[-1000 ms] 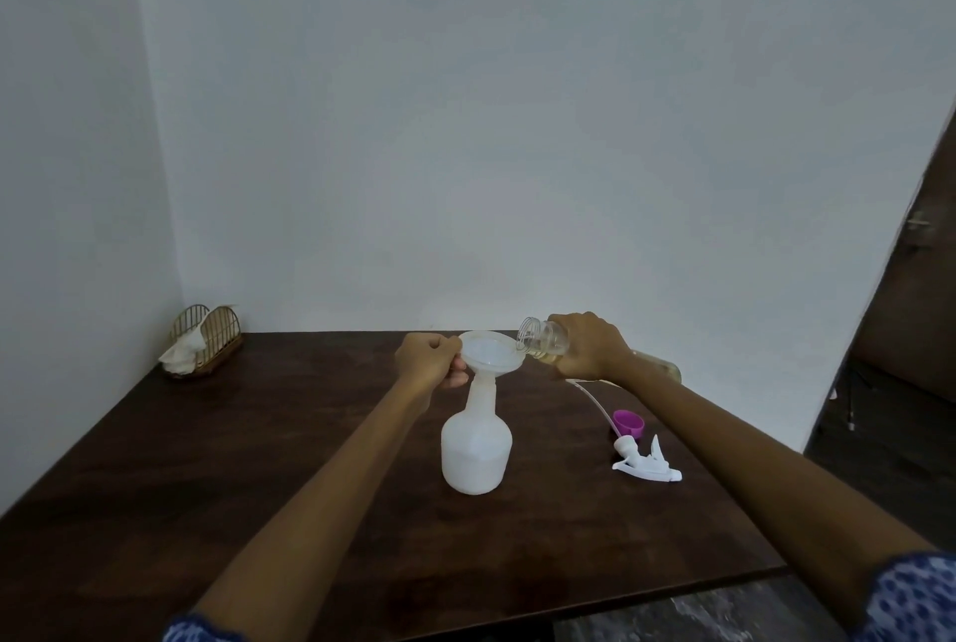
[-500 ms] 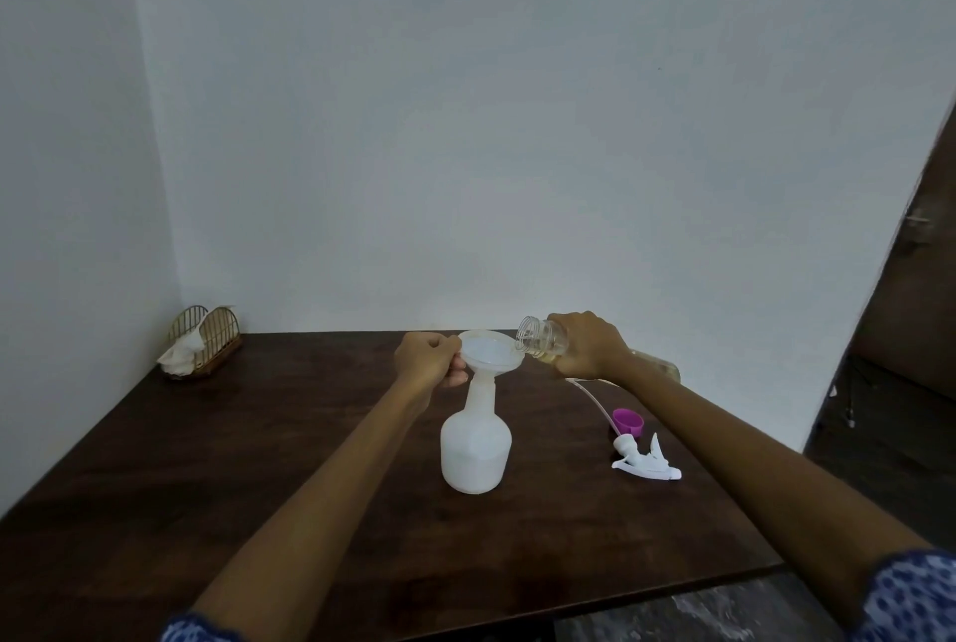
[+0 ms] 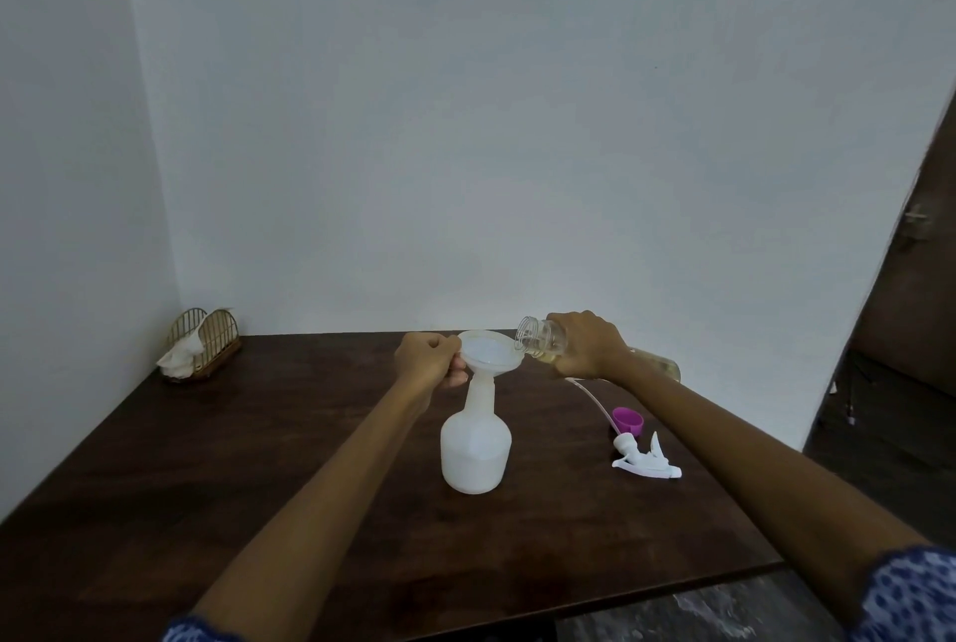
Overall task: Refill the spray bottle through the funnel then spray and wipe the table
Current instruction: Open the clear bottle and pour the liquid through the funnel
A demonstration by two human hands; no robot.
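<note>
A white spray bottle [image 3: 475, 452] stands upright mid-table with a white funnel [image 3: 489, 353] seated in its neck. My left hand [image 3: 430, 361] pinches the funnel's left rim. My right hand [image 3: 584, 344] grips a clear refill bottle [image 3: 539, 338] holding yellowish liquid, tipped on its side with its open mouth over the funnel's right edge. The white trigger sprayer head [image 3: 645, 461] lies on the table to the right, its tube running back toward my right wrist.
A purple cap [image 3: 627, 420] lies beside the sprayer head. A gold wire holder with white napkins [image 3: 202, 344] sits at the back left corner. The dark wooden table [image 3: 258, 460] meets white walls behind and left; its right edge drops to the floor.
</note>
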